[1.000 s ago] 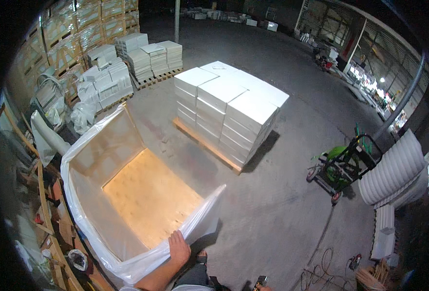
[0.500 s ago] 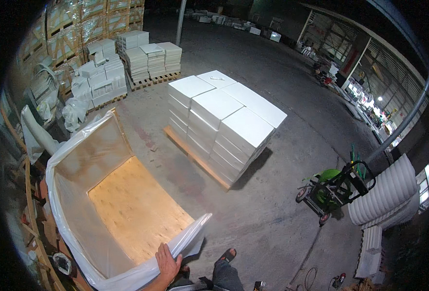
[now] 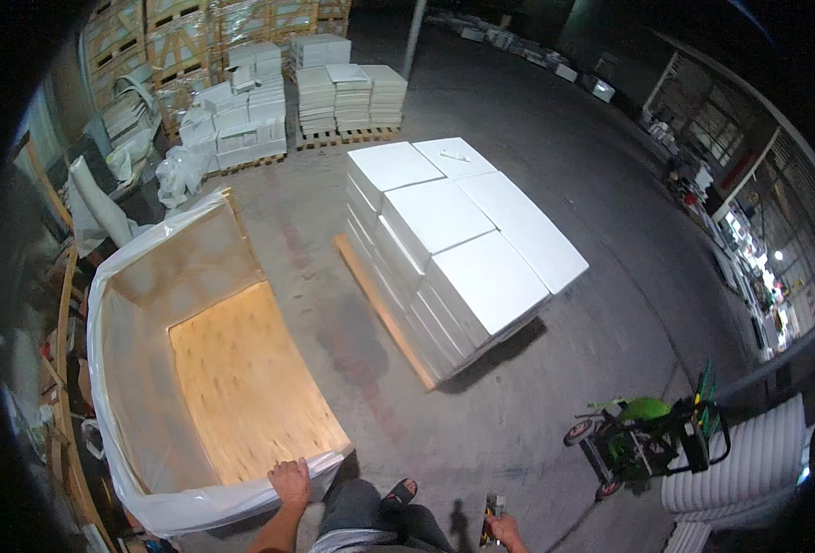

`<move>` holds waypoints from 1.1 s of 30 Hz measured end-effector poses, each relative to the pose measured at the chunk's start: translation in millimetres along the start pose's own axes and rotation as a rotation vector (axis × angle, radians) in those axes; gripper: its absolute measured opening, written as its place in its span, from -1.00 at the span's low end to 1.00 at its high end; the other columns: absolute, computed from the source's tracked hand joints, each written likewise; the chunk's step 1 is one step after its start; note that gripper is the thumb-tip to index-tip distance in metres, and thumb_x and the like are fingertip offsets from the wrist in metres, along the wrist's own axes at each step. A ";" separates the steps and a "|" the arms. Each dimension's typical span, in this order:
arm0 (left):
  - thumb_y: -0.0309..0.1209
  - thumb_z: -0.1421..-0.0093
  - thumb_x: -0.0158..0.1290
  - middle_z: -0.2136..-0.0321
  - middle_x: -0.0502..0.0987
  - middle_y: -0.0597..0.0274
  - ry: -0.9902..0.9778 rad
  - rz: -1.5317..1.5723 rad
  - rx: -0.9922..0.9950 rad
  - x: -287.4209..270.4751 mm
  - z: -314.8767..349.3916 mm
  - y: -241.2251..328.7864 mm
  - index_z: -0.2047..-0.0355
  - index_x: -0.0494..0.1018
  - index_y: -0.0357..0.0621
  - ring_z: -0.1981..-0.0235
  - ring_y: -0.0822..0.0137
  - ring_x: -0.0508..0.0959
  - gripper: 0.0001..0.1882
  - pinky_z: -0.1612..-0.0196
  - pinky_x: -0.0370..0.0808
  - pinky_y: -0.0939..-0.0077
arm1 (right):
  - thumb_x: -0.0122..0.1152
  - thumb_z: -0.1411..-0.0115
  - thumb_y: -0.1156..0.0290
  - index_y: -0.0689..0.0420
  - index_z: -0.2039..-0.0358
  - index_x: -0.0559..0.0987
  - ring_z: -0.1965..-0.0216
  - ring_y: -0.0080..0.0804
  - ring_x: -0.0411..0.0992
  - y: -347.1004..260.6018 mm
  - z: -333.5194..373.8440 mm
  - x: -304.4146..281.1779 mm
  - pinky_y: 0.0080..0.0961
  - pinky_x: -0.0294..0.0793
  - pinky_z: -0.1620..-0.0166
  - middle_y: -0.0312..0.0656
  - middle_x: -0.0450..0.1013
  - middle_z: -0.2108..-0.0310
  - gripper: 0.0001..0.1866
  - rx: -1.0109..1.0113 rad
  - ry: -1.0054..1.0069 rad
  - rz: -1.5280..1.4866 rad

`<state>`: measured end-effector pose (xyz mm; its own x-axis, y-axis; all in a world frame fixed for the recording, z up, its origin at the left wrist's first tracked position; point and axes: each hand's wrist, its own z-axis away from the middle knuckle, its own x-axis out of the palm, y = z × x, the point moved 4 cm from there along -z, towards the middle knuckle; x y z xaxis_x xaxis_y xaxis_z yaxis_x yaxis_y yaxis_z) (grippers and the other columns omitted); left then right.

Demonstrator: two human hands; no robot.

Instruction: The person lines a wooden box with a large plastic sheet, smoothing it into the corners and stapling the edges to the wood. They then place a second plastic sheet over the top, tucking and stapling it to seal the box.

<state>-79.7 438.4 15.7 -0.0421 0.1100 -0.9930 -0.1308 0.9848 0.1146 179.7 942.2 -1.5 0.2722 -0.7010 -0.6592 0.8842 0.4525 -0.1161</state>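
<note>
A large open crate, its walls lined with whitish plastic sheet [image 3: 172, 518] and its floor a bare plywood panel [image 3: 251, 378], stands at the left. My left hand [image 3: 289, 481] is closed over the near rim, fingers curled on the sheet close to the right corner. At the lower edge, my right hand [image 3: 504, 532] grips a small hand tool [image 3: 494, 507] with a dark body and a shiny metal part. Its exact kind is too small to tell. The tool is over the concrete floor, apart from the crate.
White blocks [image 3: 435, 217] are stacked on a wooden pallet [image 3: 384, 313] in the middle. A wheeled green and black cart [image 3: 647, 433] stands right, beside a white ribbed roll [image 3: 748, 461]. More stacked slabs [image 3: 347, 97] and wrapped crates [image 3: 172, 55] are at the back left.
The raised plastic flap at the crate's near right corner has come down. My left hand now curls over the rim instead of lying flat. My right hand has come into view with the tool.
</note>
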 end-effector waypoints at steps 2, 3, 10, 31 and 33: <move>-0.15 -0.26 -0.09 0.50 0.56 0.08 0.042 -0.065 0.002 4.1 0.0 -0.1 0.56 0.57 -0.17 0.32 0.07 0.51 -0.58 0.14 0.31 0.12 | 0.14 -0.20 0.16 0.28 0.17 0.57 0.25 -0.33 0.52 -49.0 -28.8 -39.9 -0.30 0.49 0.16 -0.08 0.56 0.23 -0.59 -0.083 0.039 0.017; -0.16 -0.25 -0.08 0.51 0.56 0.08 0.009 -0.048 -0.020 8.5 -1.5 -0.9 0.57 0.57 -0.17 0.33 0.07 0.51 -0.59 0.14 0.31 0.12 | 0.15 -0.20 0.15 0.29 0.17 0.57 0.25 -0.36 0.52 -78.4 -38.4 -57.6 -0.34 0.48 0.15 -0.11 0.56 0.27 -0.59 -0.159 -0.002 -0.045; -0.19 -0.14 0.02 0.53 0.51 0.01 0.068 0.019 -0.043 6.1 -5.4 -2.0 0.57 0.52 -0.17 0.35 0.01 0.47 -0.69 0.02 0.29 0.04 | 0.19 -0.20 0.15 0.27 0.20 0.58 0.29 -0.47 0.49 -312.0 -57.0 -133.2 -0.44 0.44 0.15 -0.22 0.57 0.34 -0.61 -0.525 -0.197 -0.316; -0.22 -0.22 -0.03 0.39 0.58 0.12 -0.340 0.113 -0.547 42.6 -108.9 -13.0 0.34 0.56 -0.09 0.33 0.08 0.56 -0.74 0.21 0.48 0.08 | 0.21 -0.18 0.10 0.24 0.21 0.60 0.31 -0.48 0.46 -671.4 -214.7 -217.6 -0.42 0.44 0.17 -0.23 0.56 0.38 -0.58 -0.592 -0.303 -0.002; -0.19 -0.22 -0.03 0.39 0.58 0.09 -0.357 0.176 -0.596 51.9 -156.1 3.0 0.33 0.56 -0.13 0.34 0.04 0.56 -0.70 0.20 0.48 0.06 | 0.26 -0.10 0.00 0.35 0.32 0.61 0.41 -0.36 0.48 -722.3 -236.4 -221.9 -0.29 0.45 0.30 -0.01 0.54 0.49 -0.46 -0.699 -0.242 0.004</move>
<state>-236.9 426.0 -31.3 0.2005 0.3982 -0.8951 -0.6750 0.7184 0.1684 -609.0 901.2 52.9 0.4220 -0.7643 -0.4876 0.4570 0.6439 -0.6136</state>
